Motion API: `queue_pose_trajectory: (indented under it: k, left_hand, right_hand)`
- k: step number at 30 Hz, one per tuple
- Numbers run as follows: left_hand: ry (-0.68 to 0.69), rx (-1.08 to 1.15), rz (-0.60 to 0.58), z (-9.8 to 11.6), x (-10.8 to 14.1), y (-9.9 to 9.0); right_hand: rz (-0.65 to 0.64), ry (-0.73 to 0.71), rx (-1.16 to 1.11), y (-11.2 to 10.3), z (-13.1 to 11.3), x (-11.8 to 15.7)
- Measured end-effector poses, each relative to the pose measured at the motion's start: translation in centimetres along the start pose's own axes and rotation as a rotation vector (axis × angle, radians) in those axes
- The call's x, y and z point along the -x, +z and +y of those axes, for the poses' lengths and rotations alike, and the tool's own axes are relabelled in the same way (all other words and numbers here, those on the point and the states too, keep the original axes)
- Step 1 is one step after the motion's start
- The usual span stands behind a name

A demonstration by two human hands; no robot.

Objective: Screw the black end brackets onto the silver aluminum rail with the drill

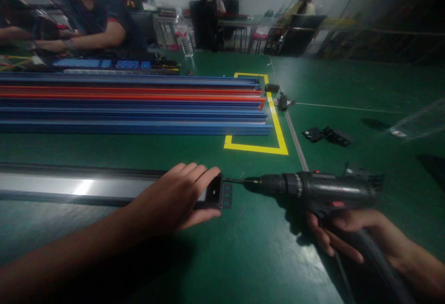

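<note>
My left hand (189, 193) is wrapped over the right end of a long silver-and-black metal profile (114, 187) lying on the green table. A black end bracket (227, 196) with slots sits at that end, partly under my fingertips. My right hand (351, 234) grips a black cordless drill (333, 190) by its handle, the fingers near the trigger. The drill lies level and points left. Its long bit (236, 181) reaches the upper part of the profile's end; whether a screw is at the tip cannot be made out.
Behind lie long blue profiles (139, 129) and red profiles (139, 93), ending inside a yellow tape outline (255, 148). Black brackets (327, 136) lie to the right. A plastic bottle (184, 35) stands at the back. A co-worker (104, 21) sits across the table at left.
</note>
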State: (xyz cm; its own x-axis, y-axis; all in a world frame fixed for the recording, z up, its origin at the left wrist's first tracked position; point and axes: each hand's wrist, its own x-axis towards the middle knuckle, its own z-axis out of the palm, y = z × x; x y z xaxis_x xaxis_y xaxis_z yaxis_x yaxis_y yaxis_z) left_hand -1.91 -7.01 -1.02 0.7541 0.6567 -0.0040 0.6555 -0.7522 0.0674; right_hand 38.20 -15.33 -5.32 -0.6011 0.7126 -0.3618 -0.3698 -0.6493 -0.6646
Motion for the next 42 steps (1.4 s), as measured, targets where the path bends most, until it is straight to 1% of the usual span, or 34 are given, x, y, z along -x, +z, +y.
queue_pose_trajectory:
  k: [4,8,11,15,20,32,42]
  left_hand:
    - [0.003,-0.002,0.013,0.1,0.0,-0.1]
    - [0.001,-0.005,0.0,0.0,0.1,0.0]
    - [0.001,-0.007,0.001,0.0,0.0,0.1]
    - [-0.012,-0.01,-0.016,0.1,-0.1,-0.1]
    - [-0.012,0.008,-0.02,0.2,0.0,-0.3]
    - [0.001,0.002,-0.014,0.2,-0.2,-0.4]
    - [-0.004,-0.002,-0.005,0.1,0.0,-0.1]
  right_hand:
    - [0.009,0.0,-0.003,0.0,0.0,0.0]
    - [0.0,0.009,-0.002,0.3,-0.3,-0.1]
    - [0.015,-0.012,-0.018,0.0,-0.1,-0.1]
    - [0.041,0.005,-0.025,-0.6,0.3,0.1]
    - [0.062,0.008,-0.044,-0.6,0.4,0.2]
    - [0.036,-0.007,-0.058,-0.7,0.4,0.1]
    - [0.014,0.003,-0.059,0.1,-0.1,-0.1]
